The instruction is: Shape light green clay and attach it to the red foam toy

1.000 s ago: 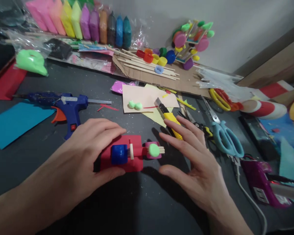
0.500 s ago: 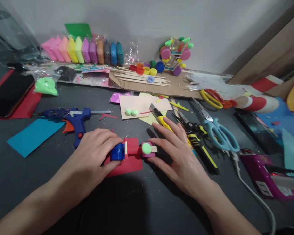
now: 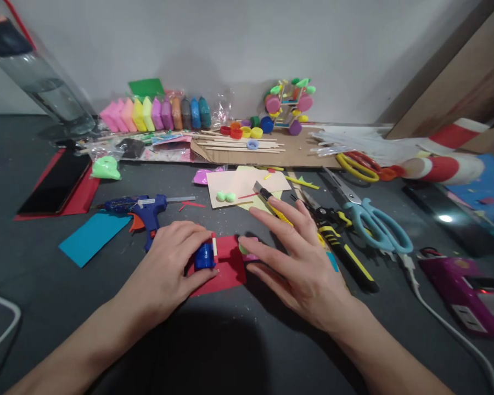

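Observation:
My left hand (image 3: 170,263) is curled round a blue bottle cap piece (image 3: 205,255). Along that piece's right side runs a short pale stick (image 3: 214,248) with red ends. Beneath lies a sheet of red paper (image 3: 226,280). My right hand (image 3: 298,260) is open, its fingers spread. Its index fingertip partly covers a pink cap piece (image 3: 253,241) with a light green top; whether they touch, I cannot tell. Just past the right fingers lies a yellow utility knife (image 3: 271,203), its blade out, partly hidden by them.
A blue glue gun (image 3: 148,211) lies left, beside blue paper (image 3: 93,236). Green clay balls (image 3: 225,196) rest on a pale card (image 3: 212,184). To the right are pliers (image 3: 341,258), blue-handled scissors (image 3: 379,225) and a purple power strip (image 3: 456,285). A cap-and-stick model (image 3: 290,104) stands behind.
My right hand's index finger has moved over the pink piece, hiding most of its green top. My left hand stays round the blue piece. The camera view has shifted, showing more at left.

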The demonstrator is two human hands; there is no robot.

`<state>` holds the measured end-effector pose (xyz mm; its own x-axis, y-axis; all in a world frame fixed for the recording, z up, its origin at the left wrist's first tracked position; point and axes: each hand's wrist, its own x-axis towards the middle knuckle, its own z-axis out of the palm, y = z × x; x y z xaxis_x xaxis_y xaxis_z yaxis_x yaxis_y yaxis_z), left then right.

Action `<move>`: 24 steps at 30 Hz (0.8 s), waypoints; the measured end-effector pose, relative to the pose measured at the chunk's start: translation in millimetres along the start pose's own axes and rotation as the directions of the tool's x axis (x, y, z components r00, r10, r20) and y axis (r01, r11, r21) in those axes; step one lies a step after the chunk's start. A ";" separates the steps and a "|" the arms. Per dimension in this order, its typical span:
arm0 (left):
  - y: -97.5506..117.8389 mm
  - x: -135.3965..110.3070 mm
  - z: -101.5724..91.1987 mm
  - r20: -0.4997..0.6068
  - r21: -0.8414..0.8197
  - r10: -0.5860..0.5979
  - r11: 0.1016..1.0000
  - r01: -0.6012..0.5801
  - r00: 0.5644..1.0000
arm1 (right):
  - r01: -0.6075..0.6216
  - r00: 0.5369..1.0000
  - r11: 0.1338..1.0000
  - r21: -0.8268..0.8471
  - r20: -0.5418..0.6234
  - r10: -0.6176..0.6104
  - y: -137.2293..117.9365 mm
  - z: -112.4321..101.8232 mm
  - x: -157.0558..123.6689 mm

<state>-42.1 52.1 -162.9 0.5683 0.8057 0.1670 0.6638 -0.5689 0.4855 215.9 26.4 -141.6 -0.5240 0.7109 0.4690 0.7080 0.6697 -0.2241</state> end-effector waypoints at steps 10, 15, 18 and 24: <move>1.4 -1.6 -0.8 -0.003 -0.013 -0.001 1.000 0.001 1.000 | 0.023 1.000 0.999 -0.022 -0.008 -0.023 -1.1 0.9 -0.4; 1.0 -2.9 -5.2 -0.035 -0.024 0.021 0.999 -0.022 0.999 | -0.012 0.999 0.999 0.030 -0.042 0.014 5.6 -0.2 -1.9; 5.6 -4.5 -11.9 -0.142 -0.029 0.023 0.999 -0.028 0.990 | -0.012 0.999 0.999 0.039 -0.038 0.013 5.7 -0.2 -3.4; 31.8 -7.2 -18.8 -0.229 0.216 0.251 0.955 -0.202 0.941 | 0.006 0.999 1.000 0.024 -0.043 -0.005 0.9 -0.2 -5.7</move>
<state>-34.2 31.4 -132.5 0.5897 0.6530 0.4753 0.6242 -0.7419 0.2448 219.6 22.9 -144.3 -0.5065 0.6976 0.5067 0.6932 0.6790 -0.2418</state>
